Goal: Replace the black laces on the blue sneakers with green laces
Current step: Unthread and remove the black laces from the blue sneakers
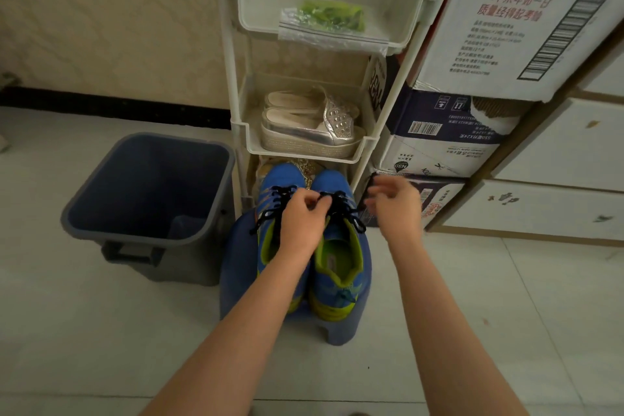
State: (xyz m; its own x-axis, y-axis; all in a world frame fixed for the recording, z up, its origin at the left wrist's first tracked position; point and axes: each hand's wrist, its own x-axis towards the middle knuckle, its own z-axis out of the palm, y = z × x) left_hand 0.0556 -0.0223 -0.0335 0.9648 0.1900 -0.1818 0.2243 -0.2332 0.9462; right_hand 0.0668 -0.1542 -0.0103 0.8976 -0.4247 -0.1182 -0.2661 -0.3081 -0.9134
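While the left hand (300, 216) curls its thumb and fingertips into a pinch on the black laces (347, 213), the right hand (396, 209) hovers apart from them with its fingers loosely bent. It is blurred, and nothing shows in its grasp. Both hands sit above the far end of a blue stool (236, 267), the left over its middle and the right out past its right edge.

On top of that stool stand the blue sneakers (337, 257), side by side and touching, toes pointing away from the person, lime-green linings open toward the camera. Black lacing is still threaded through both. Loose ends trail off the stool's left side from one shoe and toward its right side from the other. The pinch falls where the two shoes meet, and which shoe's lace it holds I cannot tell.

Just left of the stool is a grey bin (148, 189), its mouth open upward. Directly beyond the stool rises a white tiered rack (422, 20). Its middle shelf holds a pair of silver shoes (310, 125), and its top shelf carries a clear bag of green laces (332, 15), well above the stool. To the right of the stool, beyond it, stacked cardboard boxes (506, 27) lean beside the rack, with white drawers (557, 206) further right. Pale floor tiles (84, 331) lie under the stool.
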